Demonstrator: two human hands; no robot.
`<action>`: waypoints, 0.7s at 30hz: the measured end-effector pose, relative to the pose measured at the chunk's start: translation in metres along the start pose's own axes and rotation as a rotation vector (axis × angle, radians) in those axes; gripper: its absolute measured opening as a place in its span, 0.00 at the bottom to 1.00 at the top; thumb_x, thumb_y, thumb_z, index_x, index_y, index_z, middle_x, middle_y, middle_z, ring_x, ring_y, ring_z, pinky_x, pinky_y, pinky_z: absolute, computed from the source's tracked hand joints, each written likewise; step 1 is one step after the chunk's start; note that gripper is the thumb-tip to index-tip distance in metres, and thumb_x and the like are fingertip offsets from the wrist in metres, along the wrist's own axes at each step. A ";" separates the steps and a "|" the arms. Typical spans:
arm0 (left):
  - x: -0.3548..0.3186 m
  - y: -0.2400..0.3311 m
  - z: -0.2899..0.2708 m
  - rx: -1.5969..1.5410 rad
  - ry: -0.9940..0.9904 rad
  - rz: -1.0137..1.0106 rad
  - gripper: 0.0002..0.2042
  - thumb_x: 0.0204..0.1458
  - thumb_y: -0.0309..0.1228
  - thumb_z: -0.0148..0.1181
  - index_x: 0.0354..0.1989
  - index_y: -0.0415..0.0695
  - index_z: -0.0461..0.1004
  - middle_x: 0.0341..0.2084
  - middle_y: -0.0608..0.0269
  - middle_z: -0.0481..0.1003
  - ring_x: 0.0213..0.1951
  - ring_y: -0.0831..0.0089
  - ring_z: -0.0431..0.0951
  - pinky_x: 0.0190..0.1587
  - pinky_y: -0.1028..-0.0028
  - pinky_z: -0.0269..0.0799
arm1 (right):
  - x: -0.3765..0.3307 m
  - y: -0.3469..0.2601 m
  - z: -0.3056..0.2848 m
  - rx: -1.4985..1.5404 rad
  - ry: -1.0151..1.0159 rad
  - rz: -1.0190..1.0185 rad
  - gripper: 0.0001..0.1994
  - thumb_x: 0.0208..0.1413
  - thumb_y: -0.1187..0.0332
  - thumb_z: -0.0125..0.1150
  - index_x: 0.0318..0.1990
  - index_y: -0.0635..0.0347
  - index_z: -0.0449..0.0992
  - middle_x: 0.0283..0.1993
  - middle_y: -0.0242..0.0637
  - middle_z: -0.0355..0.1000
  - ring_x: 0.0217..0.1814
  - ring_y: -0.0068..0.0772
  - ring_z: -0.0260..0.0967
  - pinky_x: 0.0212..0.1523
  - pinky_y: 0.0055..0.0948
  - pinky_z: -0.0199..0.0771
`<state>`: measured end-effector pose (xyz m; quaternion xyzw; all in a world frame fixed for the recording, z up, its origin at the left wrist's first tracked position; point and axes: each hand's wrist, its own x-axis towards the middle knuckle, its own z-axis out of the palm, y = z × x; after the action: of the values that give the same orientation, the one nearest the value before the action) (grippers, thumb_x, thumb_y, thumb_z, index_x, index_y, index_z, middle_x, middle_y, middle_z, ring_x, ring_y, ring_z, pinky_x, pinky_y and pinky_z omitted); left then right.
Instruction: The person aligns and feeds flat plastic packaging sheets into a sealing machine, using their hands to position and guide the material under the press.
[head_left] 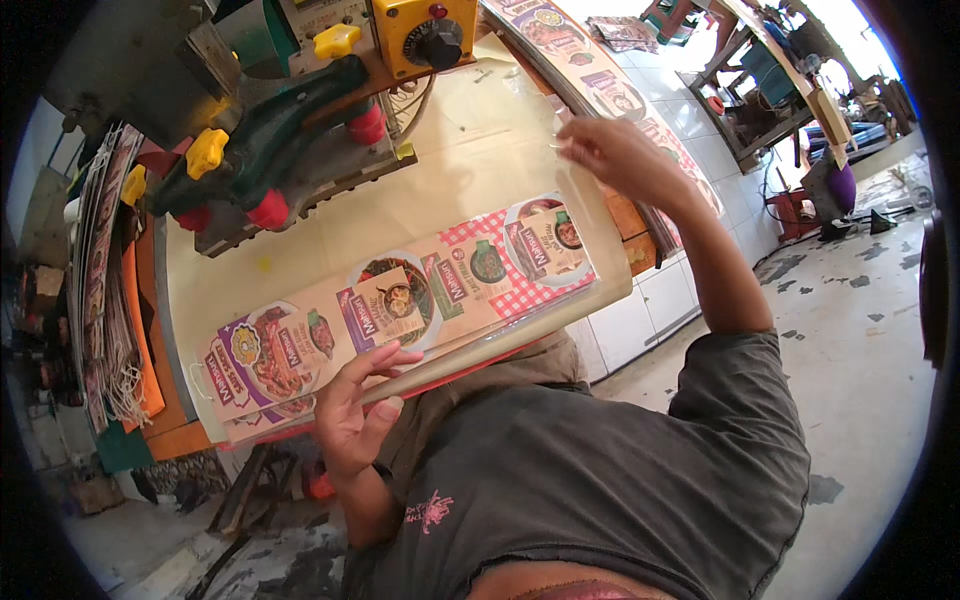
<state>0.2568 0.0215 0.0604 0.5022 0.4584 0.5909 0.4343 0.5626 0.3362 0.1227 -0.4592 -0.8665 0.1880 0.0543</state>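
A long printed strip (462,275) with food pictures and a red-checked end lies under clear film on the cream work sheet (480,150). At its front edge is my left hand (355,408), fingers stretched over the rim and thumb apart; it touches the edge without gripping. My right hand (615,155) is raised over the right side of the sheet, beyond the strip's checked end. Its fingers are bent together at the tips, and whatever they pinch is too small to make out.
A dark green press arm (270,130) with yellow knobs and red feet stands at the back left, beside a yellow control box (425,38). Many printed strips (105,290) hang at the left. More printed strips (575,50) lie along the right side. A wooden workbench (760,90) stands farther off.
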 end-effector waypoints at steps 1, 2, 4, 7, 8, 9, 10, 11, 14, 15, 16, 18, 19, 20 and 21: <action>0.003 -0.001 0.002 0.001 -0.003 -0.006 0.26 0.58 0.33 0.65 0.63 0.30 0.71 0.50 0.42 0.81 0.53 0.59 0.82 0.56 0.67 0.74 | -0.013 -0.003 0.005 0.005 -0.003 0.004 0.17 0.66 0.62 0.64 0.56 0.61 0.78 0.51 0.50 0.79 0.52 0.47 0.78 0.52 0.42 0.76; 0.006 -0.002 0.004 0.062 -0.026 -0.031 0.25 0.58 0.32 0.65 0.62 0.31 0.72 0.50 0.43 0.81 0.53 0.61 0.82 0.55 0.68 0.74 | -0.025 -0.004 0.009 -0.011 -0.035 -0.031 0.16 0.65 0.62 0.65 0.56 0.60 0.78 0.47 0.47 0.80 0.48 0.46 0.78 0.50 0.40 0.76; 0.006 0.000 0.004 0.137 0.009 -0.065 0.24 0.58 0.30 0.65 0.61 0.33 0.73 0.50 0.45 0.81 0.53 0.62 0.82 0.55 0.68 0.74 | -0.033 -0.015 0.020 -0.022 -0.096 -0.119 0.16 0.65 0.63 0.65 0.56 0.59 0.77 0.42 0.45 0.80 0.44 0.44 0.79 0.47 0.39 0.76; 0.008 0.001 0.006 0.335 -0.006 -0.060 0.22 0.58 0.31 0.65 0.61 0.37 0.75 0.50 0.49 0.82 0.52 0.63 0.83 0.55 0.67 0.75 | -0.033 -0.026 0.029 0.030 -0.094 -0.042 0.17 0.62 0.65 0.67 0.56 0.59 0.77 0.35 0.41 0.78 0.37 0.38 0.77 0.44 0.37 0.75; 0.010 0.001 0.007 0.388 -0.060 -0.015 0.22 0.58 0.31 0.65 0.60 0.38 0.76 0.50 0.51 0.82 0.51 0.60 0.83 0.56 0.66 0.75 | -0.033 -0.032 0.026 0.067 -0.135 0.010 0.17 0.62 0.65 0.68 0.56 0.59 0.76 0.34 0.40 0.78 0.36 0.36 0.76 0.43 0.35 0.75; 0.010 0.001 0.007 0.440 -0.115 0.026 0.21 0.59 0.32 0.65 0.60 0.40 0.76 0.49 0.52 0.82 0.51 0.58 0.82 0.56 0.64 0.75 | -0.036 -0.030 0.030 0.100 -0.085 -0.006 0.17 0.61 0.67 0.68 0.56 0.59 0.76 0.33 0.38 0.77 0.35 0.33 0.75 0.41 0.34 0.74; 0.011 0.001 0.007 0.468 -0.067 0.005 0.21 0.59 0.32 0.65 0.60 0.40 0.76 0.49 0.52 0.82 0.51 0.58 0.82 0.56 0.64 0.75 | -0.041 -0.027 0.034 0.135 -0.037 -0.016 0.16 0.61 0.68 0.68 0.55 0.59 0.76 0.32 0.36 0.76 0.35 0.30 0.74 0.39 0.33 0.73; 0.013 0.000 0.007 0.453 -0.109 0.045 0.21 0.59 0.32 0.66 0.60 0.40 0.76 0.49 0.53 0.82 0.52 0.58 0.82 0.58 0.63 0.74 | -0.044 -0.029 0.034 0.157 -0.029 0.012 0.15 0.60 0.68 0.69 0.53 0.59 0.76 0.31 0.38 0.76 0.34 0.33 0.75 0.39 0.35 0.74; 0.009 -0.002 0.006 0.434 -0.114 0.063 0.20 0.59 0.32 0.66 0.59 0.41 0.77 0.48 0.54 0.83 0.53 0.56 0.82 0.59 0.61 0.73 | -0.045 -0.026 0.039 0.217 0.008 0.054 0.14 0.60 0.69 0.68 0.51 0.58 0.76 0.29 0.36 0.75 0.33 0.30 0.74 0.38 0.34 0.73; 0.008 -0.004 0.005 0.395 -0.130 0.042 0.20 0.59 0.33 0.66 0.58 0.42 0.78 0.48 0.54 0.83 0.52 0.55 0.82 0.58 0.60 0.73 | -0.045 -0.031 0.039 0.269 0.016 0.057 0.13 0.61 0.68 0.68 0.50 0.58 0.76 0.28 0.33 0.74 0.32 0.25 0.73 0.36 0.31 0.72; 0.006 -0.005 0.005 0.406 -0.096 0.038 0.20 0.59 0.33 0.66 0.58 0.42 0.78 0.48 0.54 0.83 0.52 0.55 0.82 0.58 0.60 0.73 | -0.044 -0.031 0.041 0.269 0.001 0.026 0.13 0.61 0.68 0.68 0.50 0.58 0.76 0.28 0.33 0.74 0.32 0.25 0.73 0.36 0.31 0.72; 0.004 -0.008 0.004 0.384 -0.095 0.088 0.20 0.58 0.34 0.67 0.59 0.43 0.78 0.47 0.54 0.82 0.52 0.55 0.82 0.57 0.60 0.73 | -0.039 -0.026 0.043 0.284 0.037 0.039 0.11 0.62 0.68 0.67 0.49 0.58 0.76 0.28 0.30 0.73 0.31 0.22 0.70 0.35 0.28 0.70; 0.002 -0.014 0.004 0.389 -0.086 0.093 0.20 0.59 0.35 0.67 0.59 0.45 0.78 0.47 0.56 0.83 0.51 0.56 0.82 0.57 0.60 0.73 | -0.037 -0.025 0.043 0.319 0.022 0.055 0.11 0.64 0.67 0.66 0.49 0.59 0.75 0.29 0.28 0.71 0.32 0.20 0.69 0.34 0.25 0.67; 0.002 -0.014 0.004 0.397 -0.064 0.091 0.20 0.59 0.35 0.67 0.59 0.45 0.78 0.47 0.56 0.83 0.51 0.56 0.82 0.57 0.60 0.73 | -0.036 -0.028 0.042 0.318 0.011 0.034 0.11 0.64 0.67 0.66 0.49 0.59 0.75 0.29 0.28 0.71 0.32 0.20 0.69 0.34 0.25 0.67; 0.002 -0.015 0.003 0.403 -0.072 0.094 0.20 0.59 0.35 0.67 0.59 0.45 0.78 0.47 0.56 0.83 0.51 0.56 0.82 0.56 0.60 0.73 | -0.037 -0.031 0.039 0.423 0.007 0.063 0.11 0.65 0.67 0.65 0.51 0.58 0.73 0.29 0.26 0.68 0.32 0.17 0.67 0.34 0.22 0.66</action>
<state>0.2600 0.0264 0.0462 0.6203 0.5275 0.4887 0.3131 0.5494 0.2791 0.1016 -0.4650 -0.7928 0.3656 0.1468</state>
